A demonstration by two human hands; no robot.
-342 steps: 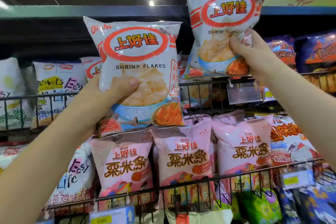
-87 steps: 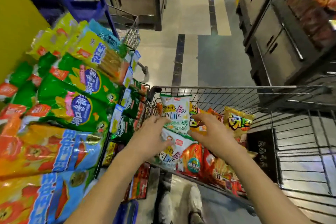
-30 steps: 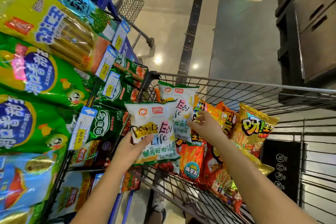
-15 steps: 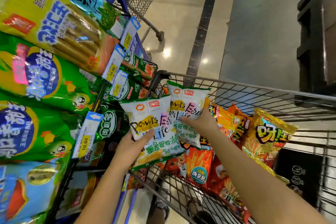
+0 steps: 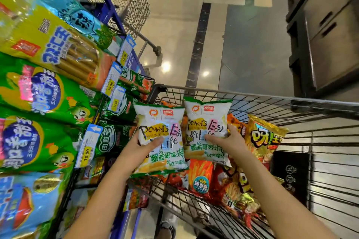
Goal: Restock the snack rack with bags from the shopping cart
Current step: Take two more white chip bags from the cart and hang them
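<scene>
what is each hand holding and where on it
The left hand grips the left white bag at its middle; right hand grips the right white bag likewise.

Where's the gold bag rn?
Head view, right of centre: the gold bag stands in the cart, just right of the right hand and its white bag.

— Where are the hands?
— Both are held out ahead, side by side at about the same height, a little apart. The left hand pinches the left white snack bag, thumb across its front, fingers hidden behind.
— And the other?
— The right hand grips the right white snack bag, thumb on the front, fingertips curled round its right edge.
— The arms?
— Bare. The left forearm rises from the lower left and the right forearm from the lower right, converging.
</scene>
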